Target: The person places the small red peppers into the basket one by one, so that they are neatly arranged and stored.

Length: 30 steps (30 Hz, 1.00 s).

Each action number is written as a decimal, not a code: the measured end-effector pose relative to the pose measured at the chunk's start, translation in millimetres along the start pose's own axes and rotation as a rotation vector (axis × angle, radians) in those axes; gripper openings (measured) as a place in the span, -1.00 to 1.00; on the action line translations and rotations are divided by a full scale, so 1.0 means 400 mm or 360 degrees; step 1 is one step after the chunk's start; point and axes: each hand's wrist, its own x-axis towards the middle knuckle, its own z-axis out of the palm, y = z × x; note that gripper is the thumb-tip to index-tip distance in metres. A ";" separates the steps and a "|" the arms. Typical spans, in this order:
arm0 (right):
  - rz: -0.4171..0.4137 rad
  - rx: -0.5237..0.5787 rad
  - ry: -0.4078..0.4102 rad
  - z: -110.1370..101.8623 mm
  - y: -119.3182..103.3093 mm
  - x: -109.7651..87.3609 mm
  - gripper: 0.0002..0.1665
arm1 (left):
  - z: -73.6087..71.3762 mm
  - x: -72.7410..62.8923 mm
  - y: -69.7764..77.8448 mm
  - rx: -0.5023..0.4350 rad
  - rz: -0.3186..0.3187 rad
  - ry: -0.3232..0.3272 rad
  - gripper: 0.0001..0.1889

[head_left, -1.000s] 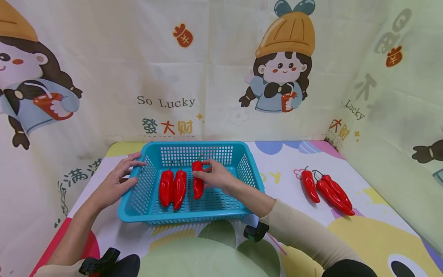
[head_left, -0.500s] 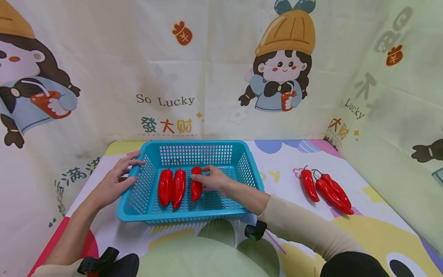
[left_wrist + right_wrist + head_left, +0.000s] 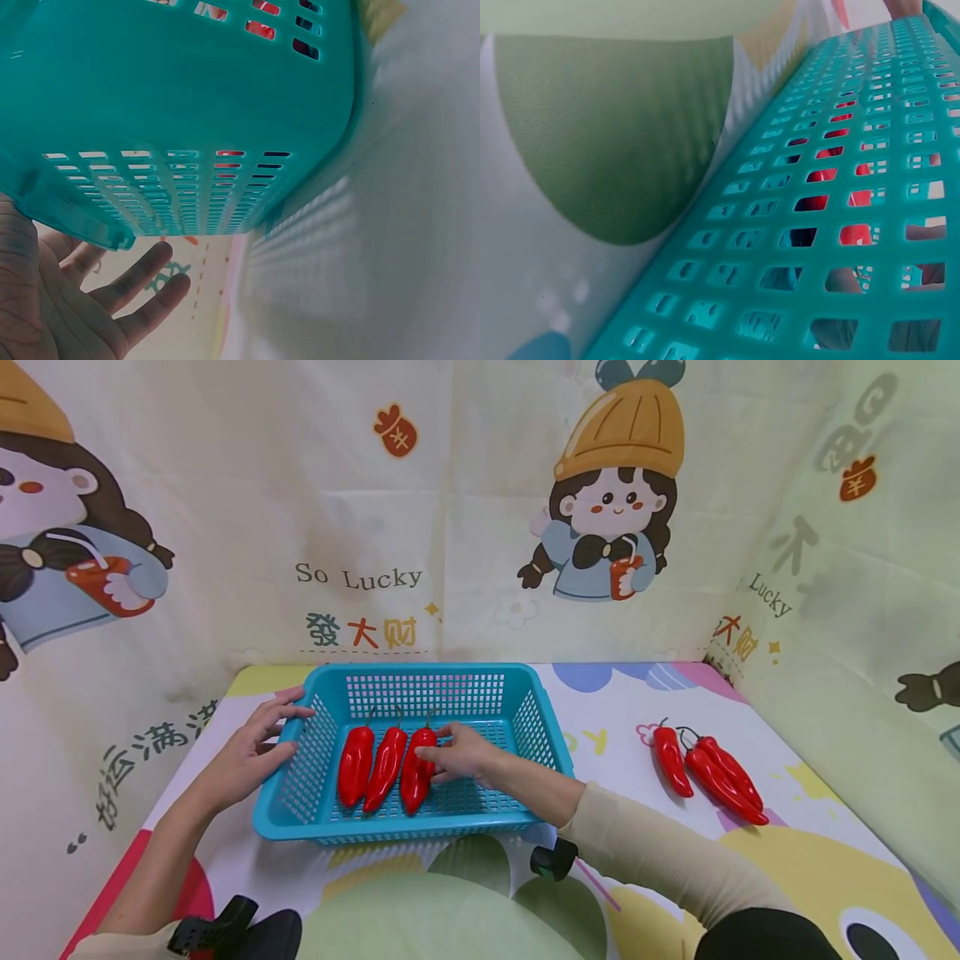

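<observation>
The left hand has its fingers spread out and touches the left edge of the blue basket, well apart from the other hand. Inside the basket, the right hand has its thumb over a red pepper, but I can't tell if the fingers squeeze it. That pepper lies beside two other red peppers in the basket, and three more peppers lie on the table to the right.
</observation>
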 end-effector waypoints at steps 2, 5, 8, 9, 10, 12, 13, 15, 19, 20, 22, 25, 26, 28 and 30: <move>-0.0002 -0.0012 0.0005 0.001 -0.002 0.000 -0.25 | -0.001 0.000 0.000 0.0002 0.0003 0.0003 -0.40; -0.0007 -0.0021 0.0014 0.001 -0.006 -0.002 -0.24 | -0.003 -0.001 -0.001 0.0005 0.0014 0.0009 -0.40; -0.0036 -0.0066 0.0036 -0.001 -0.009 -0.006 -0.24 | -0.003 -0.002 -0.001 0.0002 0.0020 0.0009 -0.41; -0.0053 -0.0091 0.0052 -0.002 -0.010 -0.008 -0.24 | -0.003 -0.002 -0.001 -0.0002 0.0019 0.0007 -0.41; -0.0073 -0.0119 0.0070 -0.004 -0.011 -0.010 -0.24 | -0.003 -0.002 0.000 -0.0006 0.0017 0.0005 -0.41; -0.0124 -0.0164 0.0106 -0.008 -0.012 -0.016 -0.23 | -0.002 -0.002 0.000 -0.0016 0.0009 -0.0003 -0.41; -0.0150 -0.0179 0.0125 -0.010 -0.013 -0.019 -0.23 | -0.001 -0.001 0.000 -0.0019 0.0004 -0.0007 -0.40; -0.0196 -0.0189 0.0158 -0.014 -0.016 -0.026 -0.23 | -0.001 -0.001 0.001 -0.0024 -0.0008 -0.0012 -0.40; -0.0273 -0.0158 0.0178 -0.023 -0.024 -0.042 -0.22 | 0.000 -0.001 0.004 -0.0028 -0.0022 -0.0012 -0.40; -0.0287 -0.0149 0.0179 -0.025 -0.027 -0.047 -0.21 | -0.001 -0.002 0.005 -0.0027 -0.0023 -0.0010 -0.40; -0.0313 -0.0131 0.0180 -0.029 -0.032 -0.057 -0.20 | 0.000 -0.002 0.005 -0.0026 -0.0022 -0.0010 -0.41; -0.0358 -0.0123 0.0200 -0.035 -0.038 -0.073 -0.20 | 0.001 -0.002 0.005 -0.0020 -0.0025 -0.0013 -0.42; -0.0366 -0.0126 0.0212 -0.037 -0.040 -0.079 -0.20 | 0.001 -0.002 0.004 -0.0019 -0.0024 -0.0012 -0.42; -0.0402 -0.0134 0.0238 -0.041 -0.040 -0.088 -0.20 | 0.002 -0.002 0.004 -0.0018 -0.0024 -0.0008 -0.42; -0.0434 -0.0139 0.0260 -0.046 -0.039 -0.098 -0.21 | 0.002 -0.002 0.004 -0.0013 -0.0026 -0.0004 -0.41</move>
